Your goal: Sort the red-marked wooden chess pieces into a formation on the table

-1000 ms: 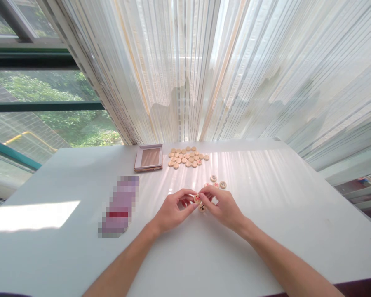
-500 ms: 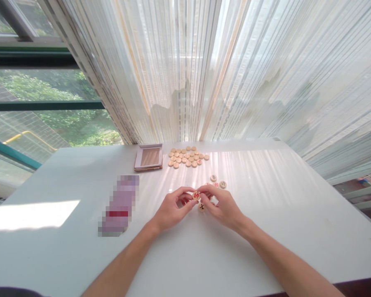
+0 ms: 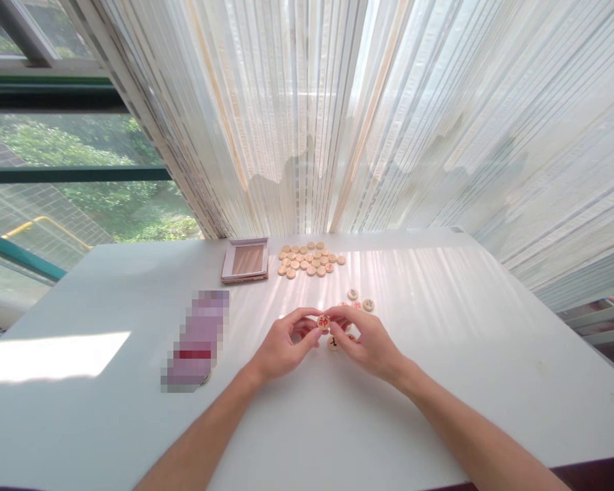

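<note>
Between my two hands a round xiangqi piece [image 3: 323, 322] with a red character stands on edge, its face toward me. My left hand [image 3: 290, 344] pinches it from the left with thumb and fingers. From the right, my right hand [image 3: 364, 339] grips the same piece with its fingertips. A xiangqi piece with a black mark [image 3: 332, 343] lies just under the right thumb. Past the right hand are a black-marked piece [image 3: 353, 294], another dark-marked piece [image 3: 368, 305] and a red-marked piece [image 3: 357, 305]. The right hand partly covers other pieces.
Several pale wooden pieces [image 3: 307, 262] lie grouped at the back of the white table [image 3: 440, 395]. Beside them sits an open shallow box [image 3: 226, 267]. A blurred-out purple item [image 3: 197, 334] lies to the left. A curtain [image 3: 327, 136] hangs behind the table.
The held piece has turned slightly between my fingers. Both hands stay in nearly the same place.
</note>
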`<state>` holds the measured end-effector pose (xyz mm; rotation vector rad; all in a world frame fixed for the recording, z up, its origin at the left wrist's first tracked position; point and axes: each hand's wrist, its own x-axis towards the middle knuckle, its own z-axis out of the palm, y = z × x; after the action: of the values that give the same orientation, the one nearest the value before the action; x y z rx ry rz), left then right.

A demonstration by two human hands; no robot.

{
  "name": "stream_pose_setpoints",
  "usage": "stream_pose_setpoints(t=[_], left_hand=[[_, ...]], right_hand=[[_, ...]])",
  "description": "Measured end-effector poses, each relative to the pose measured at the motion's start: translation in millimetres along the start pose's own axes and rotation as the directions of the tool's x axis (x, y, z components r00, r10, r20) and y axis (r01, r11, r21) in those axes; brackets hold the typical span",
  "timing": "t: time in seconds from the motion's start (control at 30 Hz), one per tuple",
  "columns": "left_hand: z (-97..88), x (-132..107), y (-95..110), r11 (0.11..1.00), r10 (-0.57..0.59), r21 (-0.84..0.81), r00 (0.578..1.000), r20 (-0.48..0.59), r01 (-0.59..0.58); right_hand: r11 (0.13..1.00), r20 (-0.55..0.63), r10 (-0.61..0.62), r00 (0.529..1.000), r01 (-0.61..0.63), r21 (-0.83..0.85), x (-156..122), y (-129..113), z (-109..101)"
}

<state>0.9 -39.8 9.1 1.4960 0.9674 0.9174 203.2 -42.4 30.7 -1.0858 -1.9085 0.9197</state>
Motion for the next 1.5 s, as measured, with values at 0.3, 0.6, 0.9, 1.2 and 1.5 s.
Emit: stream_pose_setpoints(t=[0.3, 0.6, 0.9, 1.2, 1.5], left_hand=[[-2.0, 1, -3, 1.0, -0.017, -0.007, 1.0, -0.008, 0.017], [-1.9, 2, -1, 1.0, -0.002, 0.0, 1.0, -0.016, 0.002], [-3.0, 3, -4, 1.0, 0.024, -0.008, 0.999, -0.041, -0.025], [-2.7, 5, -7, 1.0, 0.017, -0.005, 0.995, -0.094, -0.017], [-1.7, 4, -6, 1.0, 0.015, 0.025, 0.993, -0.113, -0.012]], right_hand=[[0.999, -0.002, -0.034, 0.999, 0.034, -0.006, -1, 4, 2], [0.994, 0.033, -0.103, 0.994, 0.104, -0.022, -2, 7, 3], [0.987, -0.017, -0.045, 0.999, 0.047, 0.154, 12, 2, -16], [0.959, -0.144, 0.185, 0.972, -0.146, 0.245, -9, 1, -53], [0.923, -0.185, 0.372, 0.909, -0.342, 0.176, -72, 15, -53]])
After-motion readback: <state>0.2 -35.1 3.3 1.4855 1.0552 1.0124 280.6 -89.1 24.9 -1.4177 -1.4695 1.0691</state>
